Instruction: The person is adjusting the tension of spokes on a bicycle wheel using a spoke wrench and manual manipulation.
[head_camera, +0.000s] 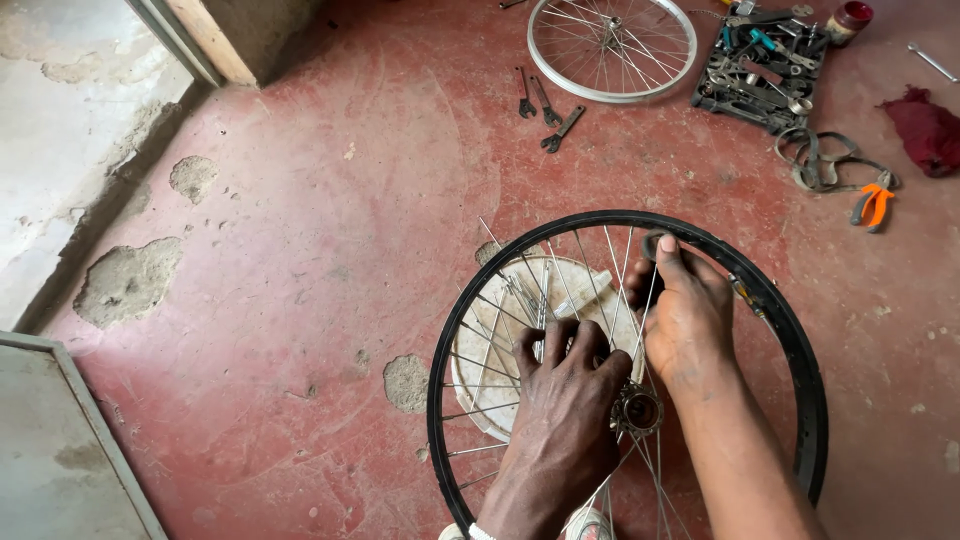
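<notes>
Spoke fitting in hand on the black wheel rim (800, 340) lying on the floor (300, 250): left hand (565, 385) clenched on spokes (520, 295), right hand (685, 310) pinching a small dark tool (652, 245); next move likely needs steady hub (637, 408) alignment.

Bare red floor (300, 300) lies open left of the black-rimmed wheel (800, 350); its spokes (490, 340) crowd the fingers (560, 340), with spanners (545, 110) and tool tray (760, 70) beyond.

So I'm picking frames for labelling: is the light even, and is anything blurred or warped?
Head view: soft, even daylight, no hard shadows or glare; left hand and right hand on the black wheel are sharp; wide-angle lens bends the edges, the silver rim slightly softer.
</notes>
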